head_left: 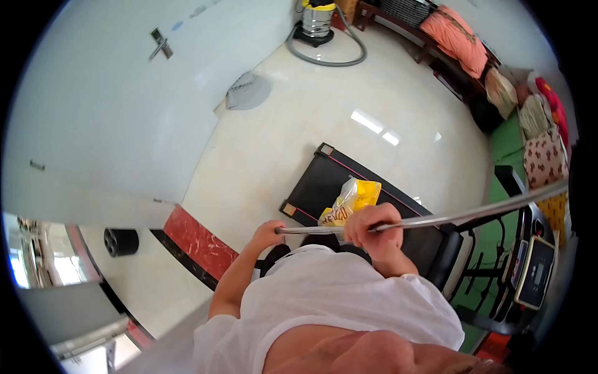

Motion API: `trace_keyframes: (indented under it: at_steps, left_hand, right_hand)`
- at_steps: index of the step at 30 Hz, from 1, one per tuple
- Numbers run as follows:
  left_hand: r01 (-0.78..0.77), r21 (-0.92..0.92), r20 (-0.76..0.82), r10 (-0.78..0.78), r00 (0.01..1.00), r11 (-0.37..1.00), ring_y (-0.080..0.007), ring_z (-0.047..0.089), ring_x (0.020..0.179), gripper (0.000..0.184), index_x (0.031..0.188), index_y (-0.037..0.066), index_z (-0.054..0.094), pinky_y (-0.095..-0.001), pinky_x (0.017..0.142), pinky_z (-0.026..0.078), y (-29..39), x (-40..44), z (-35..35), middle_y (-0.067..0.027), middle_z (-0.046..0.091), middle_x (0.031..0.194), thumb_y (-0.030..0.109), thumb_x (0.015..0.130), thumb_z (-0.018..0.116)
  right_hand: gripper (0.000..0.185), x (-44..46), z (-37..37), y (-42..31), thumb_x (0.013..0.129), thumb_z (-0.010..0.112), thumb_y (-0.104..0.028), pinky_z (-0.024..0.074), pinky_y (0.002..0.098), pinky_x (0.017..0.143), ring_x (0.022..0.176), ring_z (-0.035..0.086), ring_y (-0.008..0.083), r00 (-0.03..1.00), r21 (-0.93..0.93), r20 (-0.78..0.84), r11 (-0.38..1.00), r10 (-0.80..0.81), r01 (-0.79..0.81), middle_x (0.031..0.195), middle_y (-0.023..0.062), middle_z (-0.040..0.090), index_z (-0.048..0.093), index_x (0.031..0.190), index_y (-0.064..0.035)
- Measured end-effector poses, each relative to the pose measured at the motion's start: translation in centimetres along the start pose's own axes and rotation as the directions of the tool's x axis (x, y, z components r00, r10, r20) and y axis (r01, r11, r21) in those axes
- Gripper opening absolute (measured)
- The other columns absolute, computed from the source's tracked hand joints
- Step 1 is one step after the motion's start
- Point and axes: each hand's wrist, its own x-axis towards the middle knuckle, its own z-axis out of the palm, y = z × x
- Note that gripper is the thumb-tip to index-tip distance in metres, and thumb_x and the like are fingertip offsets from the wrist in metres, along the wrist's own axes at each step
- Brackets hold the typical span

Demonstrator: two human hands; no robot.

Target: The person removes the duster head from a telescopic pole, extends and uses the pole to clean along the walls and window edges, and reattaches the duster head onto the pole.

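A long silver metal pole (pixel 473 215) runs across in front of my white shirt and reaches far out to the right. My left hand (pixel 268 235) is closed at the pole's left end, which has a dark tip. Farther along it, my right hand (pixel 375 232) wraps its fingers round the shaft. Below the pole, a yellow and clear plastic bag (pixel 364 194) with printed letters lies on the black treadmill (pixel 314 181). What the bag holds cannot be made out.
The treadmill's console (pixel 534 273) stands at the right. A door (pixel 118 118) fills the left side. At the back are a vacuum cleaner (pixel 316 23) with a looped hose and a bench with a pink cushion (pixel 455 38). A black foam roller (pixel 121 242) lies lower left.
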Motion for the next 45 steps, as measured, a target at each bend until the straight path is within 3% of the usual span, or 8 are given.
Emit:
trace_keyframes:
  at_steps: [17,19,25,28,34,39,41,45]
  left_hand:
    - [0.035,0.102,-0.113,-0.024,0.993,0.994,-0.0273,0.058,0.071,0.016,0.085,0.008,0.061,-0.0333,0.064,0.047,-7.5,22.9,-13.7,-0.0113,0.06,0.078,0.012,0.07,0.063]
    - [-0.007,0.207,-0.096,0.028,0.995,0.978,-0.0265,0.059,0.07,0.016,0.085,0.008,0.062,-0.0324,0.065,0.048,-8.1,28.7,-15.2,-0.0117,0.06,0.078,0.012,0.07,0.063]
    - [-0.173,0.169,0.126,0.152,0.98,0.97,-0.0246,0.059,0.07,0.023,0.087,0.008,0.061,-0.0322,0.065,0.048,-5.6,44.8,-19.7,-0.0097,0.06,0.077,0.015,0.067,0.069]
    - [-0.019,0.228,0.155,-0.017,0.988,0.973,-0.0252,0.06,0.073,0.024,0.088,0.007,0.061,-0.0328,0.066,0.048,-5.4,50.5,-19.8,-0.0105,0.061,0.081,0.015,0.066,0.07]
    - [-0.229,0.179,0.275,0.175,0.946,0.957,-0.0262,0.059,0.071,0.023,0.084,0.005,0.061,-0.033,0.066,0.047,-5.7,60.8,-16.8,-0.0114,0.06,0.076,0.019,0.067,0.068]
    - [-0.329,0.212,0.649,0.119,0.752,0.92,-0.0228,0.059,0.067,0.021,0.084,0.007,0.063,-0.0307,0.064,0.047,0.9,73.4,-15.1,-0.0096,0.06,0.071,0.024,0.072,0.064]
    - [-0.491,0.067,0.695,0.313,0.647,0.868,-0.0218,0.059,0.068,0.023,0.087,0.008,0.064,-0.0297,0.064,0.047,-0.8,79.3,-9.1,-0.0086,0.061,0.073,0.027,0.073,0.063]
    - [-0.434,0.065,0.947,0.081,0.309,0.898,-0.0174,0.06,0.071,0.022,0.09,0.009,0.064,-0.0303,0.066,0.047,7.0,83.8,-3.7,-0.0056,0.063,0.075,0.026,0.076,0.064]
  right_hand:
    - [0.032,18.3,-8.4,13.1,0.093,0.037,-0.031,0.0419,0.0281,0.052,0.052,0.044,0.0125,0.987,0.035,-0.113,0.992,-0.116,0.12,0.061,0.0054,0.046,0.049,0.098,-0.0017]
    - [0.041,22.1,-11.2,13.8,0.087,0.044,-0.044,0.0405,0.0317,0.048,0.047,0.044,0.0157,0.964,-0.043,-0.266,0.999,0.021,-0.033,0.059,0.0068,0.045,0.051,0.093,-0.0033]
    - [0.026,31.5,-18.3,12.6,0.095,0.03,-0.02,0.044,0.0305,0.06,0.057,0.045,0.013,0.947,-0.122,-0.3,0.989,-0.114,0.08,0.066,0.0059,0.048,0.048,0.102,-0.0029]
    - [0.029,34.9,-20.9,12.4,0.095,0.032,-0.027,0.0445,0.0299,0.059,0.055,0.044,0.0113,0.934,-0.177,-0.326,0.98,-0.147,0.092,0.065,0.004,0.047,0.047,0.102,-0.0033]
    - [0.032,37.3,-27.9,12.7,0.095,0.032,-0.03,0.0447,0.0286,0.058,0.055,0.045,0.0107,0.883,-0.266,-0.424,0.96,-0.201,0.091,0.064,0.0029,0.046,0.048,0.102,-0.0038]
    - [0.032,40.7,-33.9,11.5,0.095,0.032,-0.032,0.0441,0.0261,0.057,0.056,0.046,0.0108,0.772,-0.429,-0.539,0.899,-0.337,0.093,0.066,0.0031,0.047,0.047,0.104,-0.0048]
    - [0.032,40.6,-36.6,9.8,0.095,0.032,-0.032,0.0437,0.0249,0.056,0.056,0.047,0.0113,0.634,-0.497,-0.639,0.863,-0.435,0.092,0.068,0.0036,0.048,0.046,0.106,-0.0055]
    - [0.039,38.7,-40.4,6.5,0.092,0.037,-0.039,0.0451,0.0316,0.058,0.056,0.048,0.0155,0.444,-0.637,-0.674,0.769,-0.591,0.055,0.07,0.0079,0.049,0.045,0.11,-0.0057]
